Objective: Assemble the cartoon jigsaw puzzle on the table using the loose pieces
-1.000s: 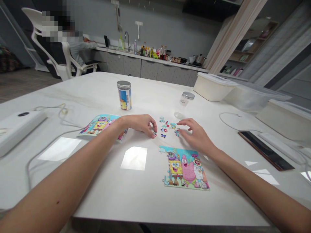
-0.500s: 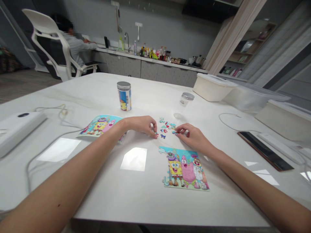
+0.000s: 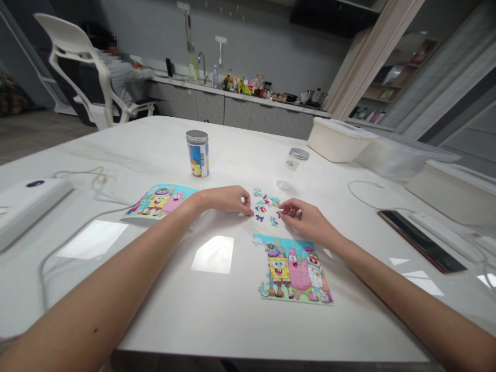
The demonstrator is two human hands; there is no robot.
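Observation:
My left hand (image 3: 235, 199) pinches at the left edge of a loose group of jigsaw puzzle pieces (image 3: 260, 208), with a small piece at its fingertips mostly hidden. Across the group, my right hand (image 3: 304, 216) has thumb and fingers closed on a small reddish puzzle piece (image 3: 279, 214). A light-blue puzzle piece (image 3: 273, 221) lies on the table just left of and below those fingers. Nearer to me is the partly assembled puzzle (image 3: 298, 268), showing cartoon figures, its left edge uneven. The picture sheet (image 3: 157, 199) with the same figures lies partly behind my left forearm.
On the white table (image 3: 163, 320) stand a picture-covered jar (image 3: 198, 155) and a clear jar (image 3: 297, 159), with a clear lid-like piece (image 3: 284, 185) nearby. Storage boxes (image 3: 341, 139) and a dark flat bar (image 3: 420, 240) are rightward; a power strip (image 3: 34, 206) is left. Someone sits beyond the chair (image 3: 73, 67).
The light-blue piece by my right fingertips now lies free, slightly lower and to the left. My right fingers are at a reddish piece instead. My left hand has barely shifted.

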